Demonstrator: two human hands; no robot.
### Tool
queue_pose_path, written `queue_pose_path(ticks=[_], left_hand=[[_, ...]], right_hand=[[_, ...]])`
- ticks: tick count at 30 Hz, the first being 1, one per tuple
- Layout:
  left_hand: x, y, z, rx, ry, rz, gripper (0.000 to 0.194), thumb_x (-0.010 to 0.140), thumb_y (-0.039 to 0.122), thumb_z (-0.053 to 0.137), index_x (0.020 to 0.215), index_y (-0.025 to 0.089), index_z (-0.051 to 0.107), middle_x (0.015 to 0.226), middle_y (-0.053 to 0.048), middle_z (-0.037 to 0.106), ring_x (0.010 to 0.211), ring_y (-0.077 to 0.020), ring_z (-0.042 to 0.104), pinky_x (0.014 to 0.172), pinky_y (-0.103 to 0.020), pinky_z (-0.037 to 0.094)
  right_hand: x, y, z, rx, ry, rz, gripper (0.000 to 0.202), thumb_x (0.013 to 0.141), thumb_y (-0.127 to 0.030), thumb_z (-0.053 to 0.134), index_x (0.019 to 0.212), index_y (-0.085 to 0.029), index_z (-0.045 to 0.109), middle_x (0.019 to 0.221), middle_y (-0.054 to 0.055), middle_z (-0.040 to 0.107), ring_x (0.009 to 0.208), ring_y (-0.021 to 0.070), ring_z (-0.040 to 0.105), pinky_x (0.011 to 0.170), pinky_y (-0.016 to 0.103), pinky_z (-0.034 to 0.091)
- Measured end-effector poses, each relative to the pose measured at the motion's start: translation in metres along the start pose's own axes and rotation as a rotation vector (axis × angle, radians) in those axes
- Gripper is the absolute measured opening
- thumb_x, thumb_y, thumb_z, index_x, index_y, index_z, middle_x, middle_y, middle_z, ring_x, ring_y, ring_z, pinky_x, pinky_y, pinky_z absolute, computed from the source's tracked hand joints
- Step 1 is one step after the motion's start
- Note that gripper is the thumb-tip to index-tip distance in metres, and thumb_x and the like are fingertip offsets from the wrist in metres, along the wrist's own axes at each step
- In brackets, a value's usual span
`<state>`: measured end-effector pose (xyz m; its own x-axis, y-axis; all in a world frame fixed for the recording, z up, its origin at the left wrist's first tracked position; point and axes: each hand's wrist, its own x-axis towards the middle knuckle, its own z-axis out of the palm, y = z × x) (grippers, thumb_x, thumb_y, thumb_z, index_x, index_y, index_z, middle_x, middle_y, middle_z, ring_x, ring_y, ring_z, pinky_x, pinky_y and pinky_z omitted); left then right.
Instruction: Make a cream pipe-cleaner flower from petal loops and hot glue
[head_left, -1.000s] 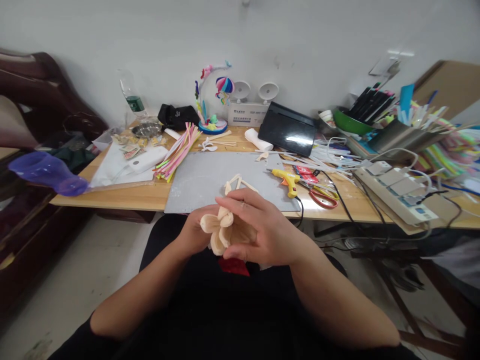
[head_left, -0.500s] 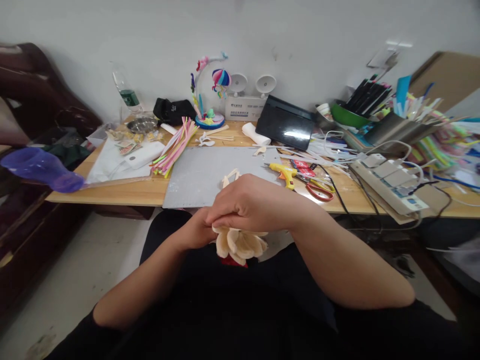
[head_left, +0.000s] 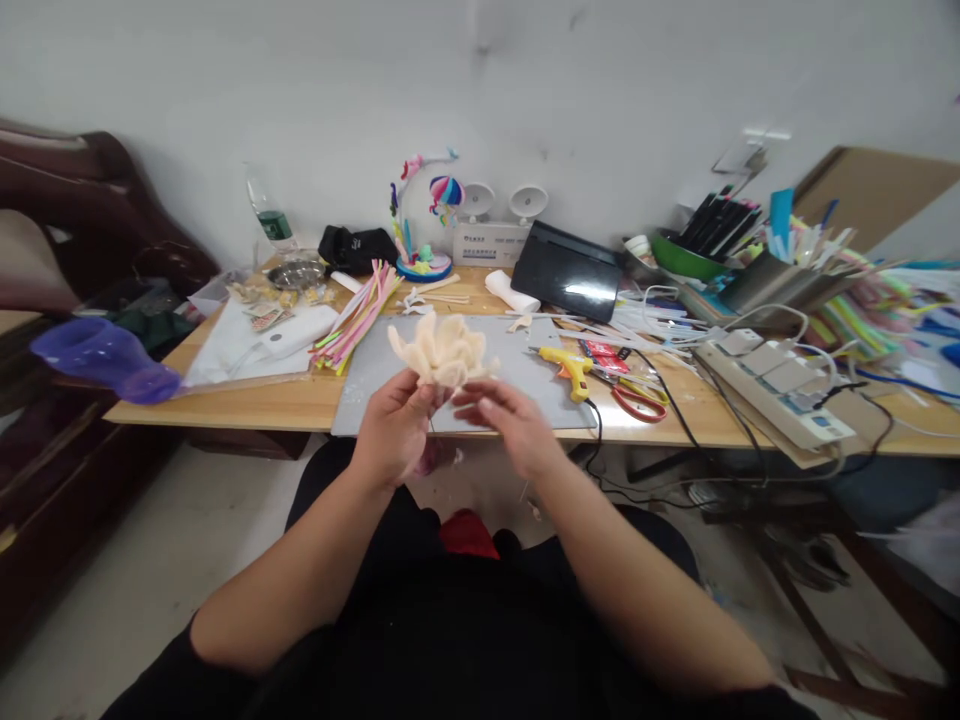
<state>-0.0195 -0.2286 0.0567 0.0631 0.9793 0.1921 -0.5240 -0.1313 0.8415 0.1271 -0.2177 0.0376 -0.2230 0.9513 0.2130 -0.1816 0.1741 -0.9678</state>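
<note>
A cream-coloured craft flower (head_left: 444, 350) with fuzzy, curled petals stands upright over the front of the grey mat (head_left: 358, 395). My left hand (head_left: 394, 430) pinches it at the base, and a thin dark stem shows just below the fingers. Close by on the right is my right hand (head_left: 521, 428), its fingers loosely apart and slightly blurred beside the lower petals. Whether those fingertips touch the flower, I cannot tell. To the right of the mat lie a yellow glue gun (head_left: 568, 370) and orange-handled scissors (head_left: 639, 402).
A bundle of coloured pipe cleaners (head_left: 360, 315) lies left of the mat. Behind stand a small balloon ornament (head_left: 424, 265), a white paper roll (head_left: 511, 290) and a black case (head_left: 568, 272). A power strip (head_left: 780, 385) with cables sits at right; a purple bag (head_left: 105, 358) hangs left.
The flower has risen from near my lap to above the mat's front edge, petals now upward. My right hand has come off the top of it and opened at its right side.
</note>
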Motion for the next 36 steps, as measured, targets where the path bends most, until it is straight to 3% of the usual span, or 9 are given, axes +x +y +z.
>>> queue_pose_path(ticks=[3,7,12,14,17,20,26,32,36], left_hand=[[0.007,0.007,0.007,0.015,0.03,0.018,0.013,0.069,0.025,0.069,0.078,0.017,0.065,0.07,0.0,0.06,0.069,-0.0098,0.056,0.072,-0.023,0.047],[0.007,0.008,0.009,0.041,0.027,0.018,0.029,0.069,0.026,0.07,0.097,0.021,0.064,0.091,-0.004,0.066,0.082,-0.0145,0.061,0.075,-0.025,0.048],[0.008,0.016,-0.003,0.269,-0.193,0.088,0.046,0.071,0.028,0.068,0.115,0.022,0.058,0.123,-0.009,0.057,0.112,-0.022,0.053,0.099,-0.036,0.038],[0.008,0.02,-0.011,0.395,-0.187,0.092,0.045,0.071,0.027,0.068,0.114,0.021,0.058,0.128,-0.009,0.053,0.116,-0.0229,0.05,0.099,-0.037,0.038],[0.004,0.019,-0.027,0.374,0.003,0.096,0.017,0.078,0.03,0.06,0.091,0.018,0.062,0.084,-0.003,0.067,0.075,-0.015,0.063,0.074,-0.031,0.051],[-0.004,0.011,-0.041,0.402,0.085,0.054,0.014,0.08,0.026,0.056,0.07,0.016,0.055,0.048,0.005,0.052,0.046,-0.0084,0.05,0.06,-0.025,0.048],[-0.016,0.001,-0.046,0.409,-0.005,-0.107,0.011,0.08,0.026,0.056,0.083,0.016,0.058,0.065,0.0,0.064,0.058,-0.012,0.061,0.057,-0.025,0.048],[-0.013,0.01,-0.044,0.419,-0.011,-0.103,0.012,0.076,0.021,0.061,0.087,0.016,0.06,0.084,-0.004,0.069,0.077,-0.0153,0.066,0.072,-0.028,0.05],[-0.014,0.011,-0.042,0.386,0.004,-0.114,0.01,0.072,0.019,0.065,0.079,0.017,0.058,0.072,-0.001,0.068,0.066,-0.0137,0.065,0.062,-0.025,0.05]], right_hand=[[-0.01,0.011,0.026,-0.03,-0.051,0.036,0.04,0.079,-0.036,0.055,0.115,-0.018,0.049,0.085,0.005,0.067,0.066,0.0128,0.065,0.061,0.027,0.053],[-0.01,0.001,0.042,-0.298,0.061,0.034,0.039,0.081,-0.033,0.053,0.118,-0.019,0.049,0.056,-0.005,0.058,0.041,0.0084,0.051,0.045,0.021,0.042],[-0.011,-0.012,0.034,-0.449,0.093,-0.014,0.023,0.086,-0.032,0.045,0.091,-0.018,0.062,0.051,-0.004,0.053,0.044,0.0082,0.048,0.049,0.021,0.04],[-0.012,-0.014,0.03,-0.425,0.104,-0.044,0.023,0.086,-0.032,0.044,0.082,-0.018,0.062,0.05,-0.004,0.051,0.045,0.0081,0.047,0.05,0.021,0.04],[-0.012,-0.017,0.024,-0.294,0.142,-0.044,0.02,0.085,-0.031,0.045,0.083,-0.018,0.06,0.05,-0.005,0.048,0.044,0.0074,0.045,0.047,0.02,0.039],[-0.012,-0.019,0.02,-0.194,0.153,-0.038,0.02,0.084,-0.032,0.045,0.082,-0.017,0.059,0.05,-0.006,0.048,0.044,0.0069,0.045,0.046,0.02,0.039],[-0.016,-0.025,0.021,-0.163,0.069,-0.087,0.02,0.085,-0.032,0.045,0.085,-0.018,0.059,0.052,-0.005,0.049,0.045,0.0065,0.045,0.048,0.021,0.039],[-0.02,-0.026,0.02,-0.121,0.016,-0.09,0.019,0.085,-0.032,0.047,0.085,-0.018,0.06,0.053,-0.005,0.051,0.048,0.0071,0.048,0.051,0.022,0.041],[-0.022,-0.022,0.018,0.054,-0.041,-0.065,0.017,0.085,-0.031,0.049,0.085,-0.019,0.061,0.051,-0.006,0.053,0.046,0.0071,0.049,0.052,0.024,0.044]])
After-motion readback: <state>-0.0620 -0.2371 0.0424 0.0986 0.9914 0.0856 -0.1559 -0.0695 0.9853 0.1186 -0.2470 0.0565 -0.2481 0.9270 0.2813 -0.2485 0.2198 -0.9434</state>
